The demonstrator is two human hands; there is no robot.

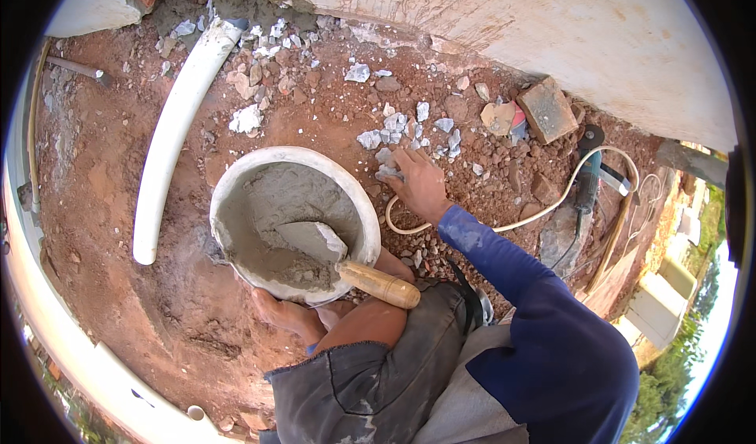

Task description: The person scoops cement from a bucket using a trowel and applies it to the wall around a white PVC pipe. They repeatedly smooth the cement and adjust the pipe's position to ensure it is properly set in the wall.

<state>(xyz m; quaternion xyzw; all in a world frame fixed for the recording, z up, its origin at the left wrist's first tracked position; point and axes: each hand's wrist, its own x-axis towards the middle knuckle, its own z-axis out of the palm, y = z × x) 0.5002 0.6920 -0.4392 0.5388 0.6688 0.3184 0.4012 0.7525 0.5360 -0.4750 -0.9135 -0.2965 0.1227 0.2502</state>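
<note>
A round bucket with a pale rim [364, 208] stands by my legs, partly filled with wet grey mortar [283, 192]. Inside it lies a trowel blade [311, 239] coated in mortar, its wooden handle [382, 284] sticking out over the rim toward my knee. My left hand [285, 316] holds the bucket low on its near side, with some fingers hidden beneath it. To the right of the bucket, my right hand [421, 184] reaches down to the ground. Its fingers close round a grey chunk of rubble [386, 160] beside several similar pieces.
A white plastic pipe [175, 141] lies left of the bucket. At right are a brick [547, 109], an angle grinder [588, 178] and a pale cord [543, 212] curving past my right wrist. A stained wall [551, 19] rises beyond the reddish soil [102, 231].
</note>
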